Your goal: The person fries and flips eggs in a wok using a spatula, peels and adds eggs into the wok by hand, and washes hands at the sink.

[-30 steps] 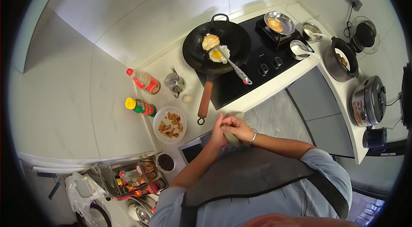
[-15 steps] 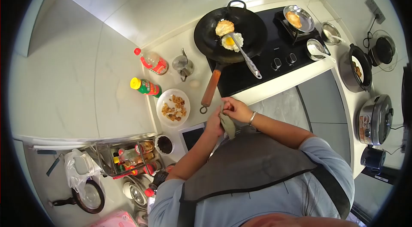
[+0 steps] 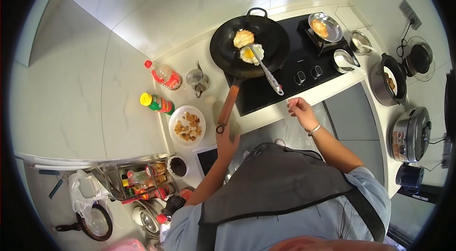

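My left hand (image 3: 227, 143) is at the ring end of the wok's wooden handle (image 3: 228, 106), its thumb spread away from the fingers; the fingertips are partly hidden there. My right hand (image 3: 302, 111) hangs in front of the counter edge, empty, its fingers loosely bent and apart. Just up and left of it is the handle of a metal spatula (image 3: 272, 80), whose blade rests on a fried egg (image 3: 251, 54) with a visible yolk. Beside that, a browned fried egg (image 3: 243, 38) lies in the black wok (image 3: 223, 51).
Left of the wok stand a metal oil pot (image 3: 197, 80), a red-labelled bottle (image 3: 165, 76), a green bottle (image 3: 158, 103) and a white plate (image 3: 178, 139) of brown food pieces. Rightward are a metal dish (image 3: 336, 32) with a fried egg, a bowl (image 3: 343, 60), a dark pot (image 3: 380, 87) and a cooker (image 3: 409, 133).
My hands have parted: the left moved down-left to the wok handle, the right moved right toward the spatula. The grey-green cloth between them is no longer in my hands.
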The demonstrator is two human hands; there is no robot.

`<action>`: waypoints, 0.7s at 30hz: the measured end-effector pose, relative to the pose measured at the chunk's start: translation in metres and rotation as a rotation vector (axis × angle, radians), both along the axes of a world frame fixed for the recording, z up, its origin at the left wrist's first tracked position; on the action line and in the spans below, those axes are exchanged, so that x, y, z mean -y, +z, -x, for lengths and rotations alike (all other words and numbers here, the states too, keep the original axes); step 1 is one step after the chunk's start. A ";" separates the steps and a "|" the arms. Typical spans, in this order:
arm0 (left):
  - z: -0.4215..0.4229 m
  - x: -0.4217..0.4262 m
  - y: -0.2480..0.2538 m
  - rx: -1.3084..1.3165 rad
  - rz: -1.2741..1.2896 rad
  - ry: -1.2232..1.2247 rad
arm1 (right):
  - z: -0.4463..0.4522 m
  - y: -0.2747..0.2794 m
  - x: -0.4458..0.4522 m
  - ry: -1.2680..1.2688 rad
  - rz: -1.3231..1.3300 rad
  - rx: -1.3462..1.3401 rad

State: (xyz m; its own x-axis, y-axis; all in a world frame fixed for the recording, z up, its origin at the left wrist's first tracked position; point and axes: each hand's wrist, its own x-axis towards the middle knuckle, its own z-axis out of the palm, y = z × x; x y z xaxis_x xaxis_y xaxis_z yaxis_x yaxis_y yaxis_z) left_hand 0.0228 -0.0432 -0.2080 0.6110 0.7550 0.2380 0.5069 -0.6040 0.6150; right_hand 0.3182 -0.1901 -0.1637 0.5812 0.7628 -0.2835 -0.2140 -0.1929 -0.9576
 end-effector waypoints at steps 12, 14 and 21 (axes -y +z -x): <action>0.192 0.085 -0.156 -0.029 0.929 0.265 | 0.001 0.078 -0.098 0.247 0.209 0.929; 0.217 0.094 -0.191 0.185 1.065 0.288 | -0.003 0.083 -0.105 0.261 0.319 0.992; 0.204 0.108 -0.154 -0.212 1.031 0.454 | -0.033 0.094 -0.115 0.279 0.424 1.288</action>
State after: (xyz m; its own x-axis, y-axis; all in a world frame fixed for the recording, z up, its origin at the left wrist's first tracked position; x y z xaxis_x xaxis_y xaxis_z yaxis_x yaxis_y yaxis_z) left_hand -0.1815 -0.1517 -0.3625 0.1867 0.6920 -0.6974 0.7016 0.4030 0.5877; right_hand 0.3516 -0.0750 -0.0701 0.4516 0.8872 0.0945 0.8610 -0.4056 -0.3068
